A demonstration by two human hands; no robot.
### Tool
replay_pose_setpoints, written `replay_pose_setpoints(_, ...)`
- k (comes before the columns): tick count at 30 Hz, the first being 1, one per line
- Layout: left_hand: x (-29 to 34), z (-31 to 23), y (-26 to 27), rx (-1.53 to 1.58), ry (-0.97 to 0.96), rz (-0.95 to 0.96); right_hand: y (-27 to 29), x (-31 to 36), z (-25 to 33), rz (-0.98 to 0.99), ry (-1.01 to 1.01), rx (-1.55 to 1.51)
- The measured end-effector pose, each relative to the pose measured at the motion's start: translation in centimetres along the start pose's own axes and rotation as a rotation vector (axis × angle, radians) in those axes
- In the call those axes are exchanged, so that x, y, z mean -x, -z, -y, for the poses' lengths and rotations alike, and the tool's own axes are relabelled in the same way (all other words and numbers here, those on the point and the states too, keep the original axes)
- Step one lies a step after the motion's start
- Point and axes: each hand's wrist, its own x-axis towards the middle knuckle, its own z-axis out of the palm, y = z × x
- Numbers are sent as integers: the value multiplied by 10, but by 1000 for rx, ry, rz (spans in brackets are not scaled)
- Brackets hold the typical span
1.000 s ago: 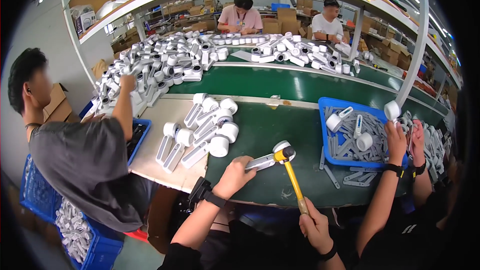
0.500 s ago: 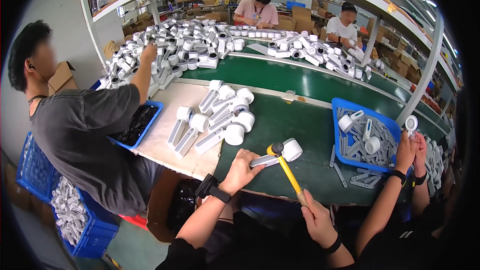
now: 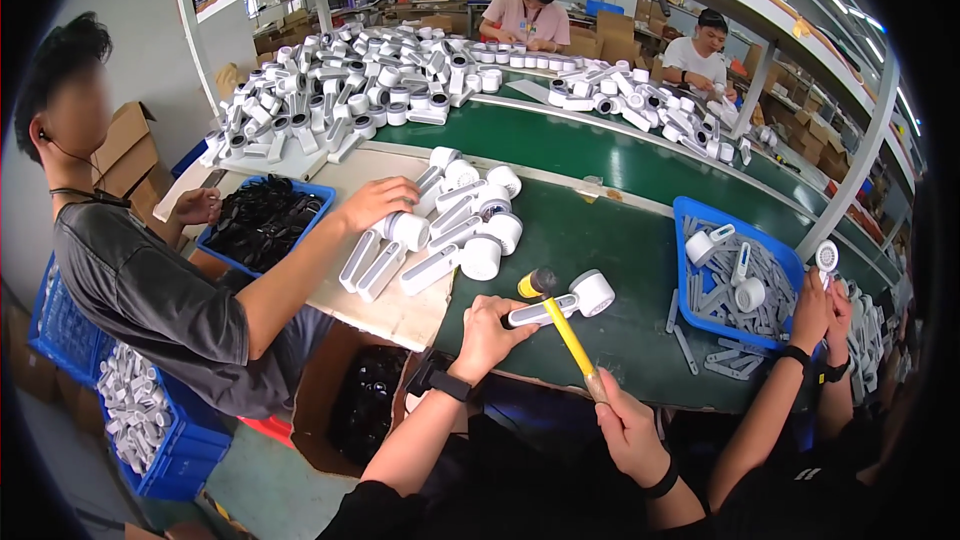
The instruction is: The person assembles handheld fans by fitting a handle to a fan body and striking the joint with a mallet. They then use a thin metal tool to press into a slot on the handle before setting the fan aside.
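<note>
My left hand [image 3: 490, 336] grips the handle end of a white handheld device [image 3: 592, 292] with a round head and a grey strip along its handle. The device lies on the green tabletop [image 3: 640, 365], head pointing right. In my right hand [image 3: 632, 432] is a small mallet [image 3: 568, 332] with a yellow handle and a black-and-yellow head. The mallet's head hovers over the device's handle, near my left fingers; whether they touch cannot be made out. Several similar devices [image 3: 480, 258] lie grouped beyond my left hand, where a co-worker's hand [image 3: 382, 202] holds one.
At right stands a blue tray [image 3: 683, 285] of grey strips, with loose strips beside it. Another person's hands [image 3: 815, 310] hold a device there. A blue bin [image 3: 322, 202] of black parts sits at left. Heaped devices [image 3: 340, 80] lie beyond, beside a green conveyor [image 3: 560, 140].
The mallet's head has shifted up and left off the device's handle. The left co-worker's hand has come from the far heap to the nearer group of devices. The whole view has shifted slightly.
</note>
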Motion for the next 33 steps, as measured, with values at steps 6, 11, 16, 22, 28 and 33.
replay_pose_setpoints(6, 5, 9, -3, -25, 6, 2, 1, -3, 4, 94, -32, 30)
replay_pose_setpoints(11, 0, -2, 1, -39, 83, 65, -4, 3, -4, 131, -48, 66)
replay_pose_setpoints(16, 6, -2, 4, -95, -10, -4, -10, 5, -12, 44, 17, 76)
replay_pose_setpoints(22, 3, -10, 7, -64, 5, 53, -1, 9, -12, 28, -82, 70)
replay_pose_setpoints(28, 8, -8, 6, 0, -76, -31, 7, 15, -25, -1, -195, -83)
replay_pose_setpoints(33, 20, -17, 43, 1110, 655, 287, 10, 23, -5, -35, -391, -387)
